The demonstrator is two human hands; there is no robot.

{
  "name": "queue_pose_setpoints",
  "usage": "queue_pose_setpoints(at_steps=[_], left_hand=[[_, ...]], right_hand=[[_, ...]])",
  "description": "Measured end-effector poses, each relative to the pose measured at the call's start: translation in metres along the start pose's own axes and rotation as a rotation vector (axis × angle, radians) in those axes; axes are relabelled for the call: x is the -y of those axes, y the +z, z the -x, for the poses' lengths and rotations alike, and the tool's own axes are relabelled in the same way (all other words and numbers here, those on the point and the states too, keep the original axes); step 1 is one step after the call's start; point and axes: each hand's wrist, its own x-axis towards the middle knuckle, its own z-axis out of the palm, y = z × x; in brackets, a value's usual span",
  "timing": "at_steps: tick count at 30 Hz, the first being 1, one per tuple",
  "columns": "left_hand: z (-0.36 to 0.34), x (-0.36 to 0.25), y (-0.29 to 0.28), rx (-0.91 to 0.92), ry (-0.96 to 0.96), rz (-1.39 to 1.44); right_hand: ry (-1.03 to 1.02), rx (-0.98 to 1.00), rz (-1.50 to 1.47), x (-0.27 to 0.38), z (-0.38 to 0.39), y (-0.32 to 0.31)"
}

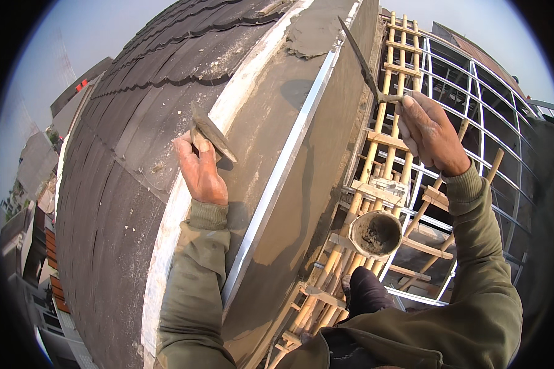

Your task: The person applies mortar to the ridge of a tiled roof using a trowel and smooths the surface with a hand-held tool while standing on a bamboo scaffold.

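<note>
My left hand (pixel 201 172) is closed round a grey, mortar-crusted plastering float (pixel 214 133), tilted above the inner side of the wall top. My right hand (pixel 434 132) grips the handle of a trowel (pixel 364 64), seen nearly edge-on, its dark blade pointing up and to the left over the wall's outer side. Between my hands runs the plastered wall top (pixel 271 117), with a patch of wet mortar (pixel 317 31) at its far end. A shiny metal straightedge (pixel 283 166) lies along the wall's outer edge. Damp, darker patches show on the plaster below it.
A bucket (pixel 375 234) with some mortar inside stands on the bamboo scaffold (pixel 381 132) at my right. Beyond it is a light metal frame (pixel 474 80) over a dark drop. A dark tiled roof (pixel 135 141) slopes away left, bordered by a white strip (pixel 166 246).
</note>
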Motion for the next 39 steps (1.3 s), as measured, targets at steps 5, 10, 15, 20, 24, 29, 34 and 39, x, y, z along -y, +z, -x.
queue_pose_setpoints(at_steps=[5,10,15,20,24,29,34,39], left_hand=[[-0.012,-0.028,0.012,0.25,-0.349,0.833],[-0.001,-0.027,0.029,0.455,-0.654,1.272],[0.012,-0.036,0.041,0.3,-0.777,1.199],[0.013,-0.008,0.027,0.454,-0.686,1.405],[0.011,-0.038,0.034,0.398,-0.72,1.318],[0.016,-0.054,0.034,0.46,-0.733,1.333],[0.021,-0.05,0.031,0.478,-0.712,1.27],[0.02,-0.042,0.026,0.584,-0.602,1.29]], right_hand=[[-0.043,0.151,-0.407,0.012,0.018,0.053],[-0.144,0.215,-0.269,0.036,-0.002,0.085],[-0.323,0.341,0.119,0.023,0.006,0.067],[-0.099,0.338,0.291,0.009,0.057,0.025],[-0.14,-0.047,0.017,0.0,0.065,0.036],[-0.556,-0.209,0.266,0.018,0.013,0.098],[-0.686,-0.095,0.2,0.018,-0.001,0.151],[-0.634,-0.076,0.276,-0.003,0.021,0.16]])
